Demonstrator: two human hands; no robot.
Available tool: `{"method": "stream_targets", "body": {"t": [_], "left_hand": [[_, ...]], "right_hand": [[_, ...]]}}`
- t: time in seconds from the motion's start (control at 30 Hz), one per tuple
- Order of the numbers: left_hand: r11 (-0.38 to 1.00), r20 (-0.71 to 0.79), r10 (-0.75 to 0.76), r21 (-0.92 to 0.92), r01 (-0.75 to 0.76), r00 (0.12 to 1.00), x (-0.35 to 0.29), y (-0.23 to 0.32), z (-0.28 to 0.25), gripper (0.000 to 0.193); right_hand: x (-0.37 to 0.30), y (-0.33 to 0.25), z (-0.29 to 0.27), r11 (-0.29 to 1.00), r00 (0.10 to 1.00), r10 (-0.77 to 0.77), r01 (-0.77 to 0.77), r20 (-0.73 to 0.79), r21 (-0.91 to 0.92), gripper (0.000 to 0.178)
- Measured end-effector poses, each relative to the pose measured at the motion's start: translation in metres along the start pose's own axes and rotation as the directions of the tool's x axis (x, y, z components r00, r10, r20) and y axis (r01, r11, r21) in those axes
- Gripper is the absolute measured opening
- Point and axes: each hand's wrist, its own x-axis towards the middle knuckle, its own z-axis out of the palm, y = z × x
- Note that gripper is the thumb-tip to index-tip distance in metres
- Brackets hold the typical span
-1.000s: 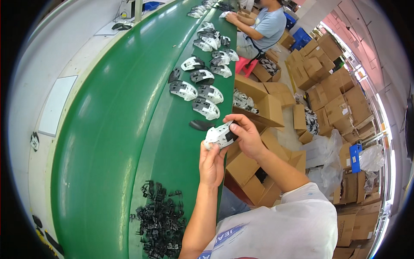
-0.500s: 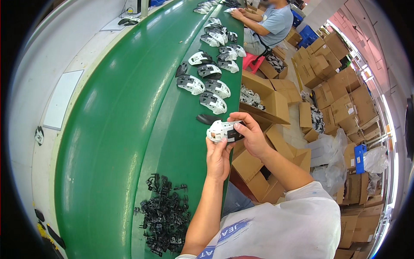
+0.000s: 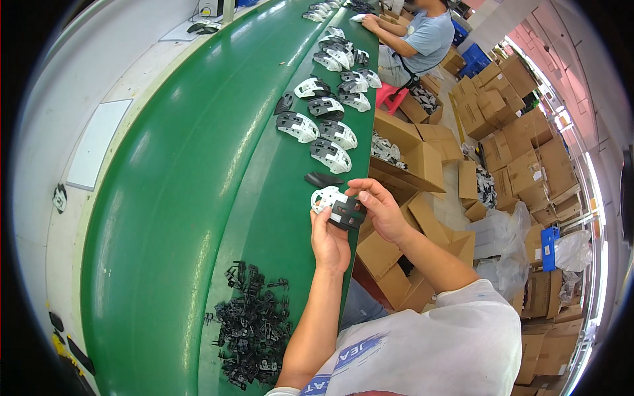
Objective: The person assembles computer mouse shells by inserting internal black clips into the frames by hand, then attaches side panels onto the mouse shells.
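Note:
A white-and-black computer mouse shell (image 3: 347, 212) is held over the near right edge of the green table. My left hand (image 3: 331, 247) grips its white end, the thumb on top and the other fingers mostly hidden underneath. At the shell's black end, my right hand (image 3: 385, 214) hovers close by with bent fingers and thumb slightly apart; any light touch is too fine to make out. A loose black curved cover (image 3: 323, 179) lies on the table just beyond the shell. Further off stand several similar white-and-black mouse shells (image 3: 330, 155) in rows.
A heap of small black plastic parts (image 3: 251, 330) lies on the green table (image 3: 152, 251) left of my left forearm. Open cardboard boxes (image 3: 422, 165) stand along the table's right side. A co-worker (image 3: 422, 39) sits at the far end, beside a red stool (image 3: 391, 97).
The mouse shell has turned in my left hand, showing more of its black part. My right hand's fingers have come off it. The view has shifted slightly.

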Motion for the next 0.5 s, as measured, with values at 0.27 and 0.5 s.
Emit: {"method": "stream_targets", "body": {"t": [0.27,0.5], "left_hand": [[0.999,-0.091,-0.019,-0.034,0.016,0.996,0.002,-0.005,-0.004,0.038],[1.0,-0.123,-0.003,-0.017,0.0,0.992,0.004,-0.006,-0.007,0.039]], "right_hand": [[0.014,0.005,-0.012,1.0,0.999,0.012,-0.011,0.042,-0.027,0.034],[0.012,0.035,0.002,0.986,0.997,0.078,-0.076,-0.008,0.148,0.04]]}}
